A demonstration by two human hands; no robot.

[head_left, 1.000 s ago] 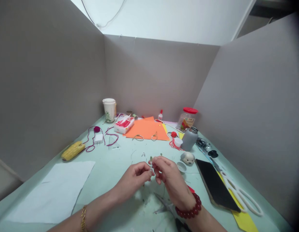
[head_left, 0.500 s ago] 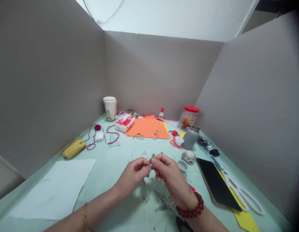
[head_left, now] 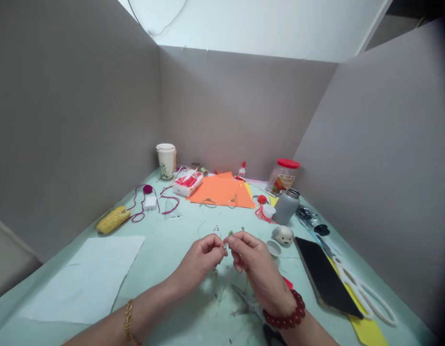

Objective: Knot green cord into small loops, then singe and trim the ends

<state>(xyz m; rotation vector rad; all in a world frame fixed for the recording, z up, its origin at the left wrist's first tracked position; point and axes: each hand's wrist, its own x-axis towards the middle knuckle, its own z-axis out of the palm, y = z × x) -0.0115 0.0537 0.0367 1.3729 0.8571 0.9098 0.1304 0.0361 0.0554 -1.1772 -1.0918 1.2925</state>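
Green, shiny little trinket (head_left: 225,245) here, left hand (head_left: 204,256) and right hand (head_left: 249,252) both pinching it, lower centre of frame. Some dark-handled metal tool (head_left: 254,306)'s lying just below.

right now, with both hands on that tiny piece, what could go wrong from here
The tiny green-and-silver piece, pinched between the left hand and right hand, could slip and get lost among the loose bits. The red bead bracelet, close to the black-handled metal tool, might snag on it. The open grey bottle could tip if bumped.
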